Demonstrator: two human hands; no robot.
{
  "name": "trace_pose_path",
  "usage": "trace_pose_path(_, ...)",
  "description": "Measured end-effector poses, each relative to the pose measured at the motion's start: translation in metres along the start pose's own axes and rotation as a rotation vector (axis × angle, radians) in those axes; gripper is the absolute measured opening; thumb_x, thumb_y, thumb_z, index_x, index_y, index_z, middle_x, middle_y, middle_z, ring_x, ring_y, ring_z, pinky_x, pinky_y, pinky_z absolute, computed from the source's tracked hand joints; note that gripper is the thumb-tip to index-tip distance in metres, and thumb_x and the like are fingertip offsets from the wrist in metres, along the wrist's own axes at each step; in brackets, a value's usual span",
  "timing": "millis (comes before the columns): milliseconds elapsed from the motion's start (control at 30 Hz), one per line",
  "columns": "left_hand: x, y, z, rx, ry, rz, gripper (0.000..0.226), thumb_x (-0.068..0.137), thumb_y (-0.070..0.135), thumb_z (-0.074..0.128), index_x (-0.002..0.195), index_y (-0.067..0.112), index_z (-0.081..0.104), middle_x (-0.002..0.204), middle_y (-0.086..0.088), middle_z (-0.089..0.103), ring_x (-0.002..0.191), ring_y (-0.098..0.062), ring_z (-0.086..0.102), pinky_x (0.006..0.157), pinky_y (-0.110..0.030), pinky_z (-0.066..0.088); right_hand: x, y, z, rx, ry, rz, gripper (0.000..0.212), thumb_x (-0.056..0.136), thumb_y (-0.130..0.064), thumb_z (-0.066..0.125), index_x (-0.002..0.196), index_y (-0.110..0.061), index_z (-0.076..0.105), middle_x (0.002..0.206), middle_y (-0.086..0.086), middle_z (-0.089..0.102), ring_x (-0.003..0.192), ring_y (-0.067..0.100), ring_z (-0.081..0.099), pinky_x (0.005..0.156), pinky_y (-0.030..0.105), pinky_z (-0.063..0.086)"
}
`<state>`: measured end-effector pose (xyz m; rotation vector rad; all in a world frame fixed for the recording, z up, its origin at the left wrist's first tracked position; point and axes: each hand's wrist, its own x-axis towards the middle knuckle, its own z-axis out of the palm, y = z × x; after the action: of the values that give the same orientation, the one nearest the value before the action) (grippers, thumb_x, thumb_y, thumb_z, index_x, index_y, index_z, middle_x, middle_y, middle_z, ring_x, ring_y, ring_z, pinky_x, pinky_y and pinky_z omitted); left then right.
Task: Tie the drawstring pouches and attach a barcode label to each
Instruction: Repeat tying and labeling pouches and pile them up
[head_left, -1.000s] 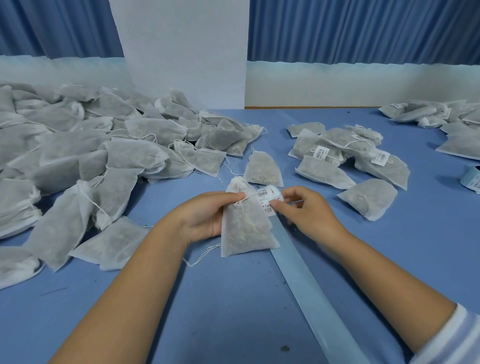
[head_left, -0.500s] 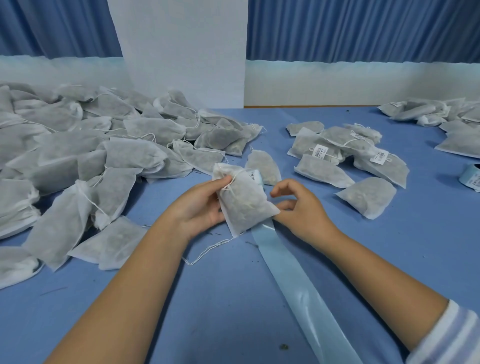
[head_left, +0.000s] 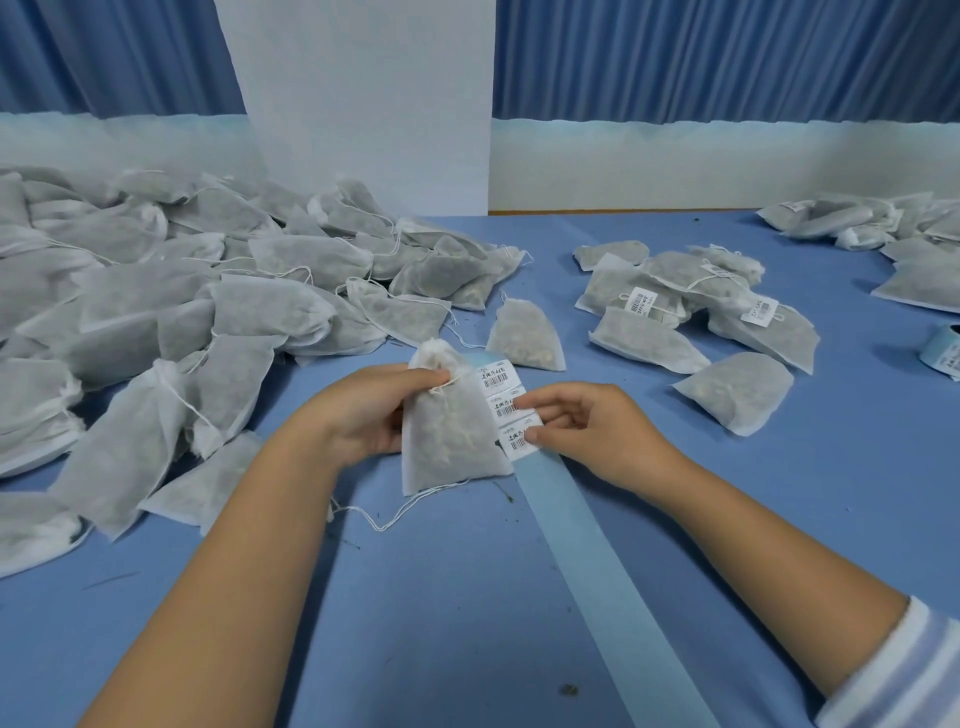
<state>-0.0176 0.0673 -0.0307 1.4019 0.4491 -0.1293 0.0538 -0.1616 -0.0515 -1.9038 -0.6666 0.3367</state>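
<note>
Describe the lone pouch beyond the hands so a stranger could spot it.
Find the big heap of pouches on the blue table's left. Off its right edge, just beyond the label strip, one pouch lies flat by itself, narrow neck pointing away, no label showing.

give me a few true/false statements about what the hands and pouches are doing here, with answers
1. The left hand grips the held pouch near its neck. True.
2. The right hand holds scissors. False: it pinches a barcode label on the backing strip.
3. The biggest pile of pouches lies right of the hands. False: the unlabelled pile lies to their left.
4. Some pouches in the right-hand group carry labels. True.
</note>
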Motion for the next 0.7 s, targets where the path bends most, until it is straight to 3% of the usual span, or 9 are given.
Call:
trace_pose_path(200, -0.009, 0.000, -0.002, 0.027, -0.252, -0.020, 0.026, 0.075, 0.024, 0.073, 0.098, 0.015, 0.079, 0.102, -0.006, 0.075, 0.088, -0.016, 0.073, 0.068, -0.030, 0.060, 0.001, 0.000, 0.000, 0.228, 0.030, 0.009, 0.026, 0.079, -0.006, 0.079, 0.096, -0.023, 0.073, 0.084, 0.007, 0.074, 0.071, 0.009, 0.063, 0.071, 0.015, 0.050)
trace_pose_path(433, 0.002, -0.011, 0.011, -0.183, -0.357, 0.031, 0.021, 0.083, 0.016, 0.064, 0.094, 0.008, 0.080, 0.102, -0.013, 0.075, 0.091, -0.021, 0.074, 0.074, -0.032, 0.059, -0.002, 0.000, 0.005, 0.120, 0.074, -0.082, 0.024, 0.077, -0.007, 0.080, 0.090, -0.026, 0.072, 0.086, 0.008, 0.075, 0.074, 0.010, 0.064, 0.079, 0.019, 0.054)
trace_pose_path(633, 0.005, -0.012, 0.012, -0.225, -0.348, 0.021, 0.024, 0.082, 0.013, 0.064, 0.097, 0.003, 0.079, 0.106, -0.016, 0.074, 0.092, -0.022, 0.073, 0.077, -0.033, 0.059, -0.004, -0.002, 0.008, -0.040, 0.215, -0.227, 0.026, 0.077, -0.013, 0.081, 0.088, -0.034, 0.073, 0.075, -0.017, 0.069, 0.066, 0.000, 0.059, 0.069, 0.014, 0.048)
trace_pose_path(700, 0.004, -0.011, 0.013, -0.245, -0.351, 0.007, 0.031, 0.081, 0.013, 0.064, 0.106, -0.002, 0.075, 0.114, -0.019, 0.071, 0.096, -0.024, 0.072, 0.080, -0.034, 0.060, -0.006, -0.003, 0.008, -0.069, 0.251, -0.283, 0.026, 0.078, -0.013, 0.081, 0.090, -0.035, 0.074, 0.079, -0.017, 0.070, 0.070, 0.003, 0.062, 0.070, 0.017, 0.050)
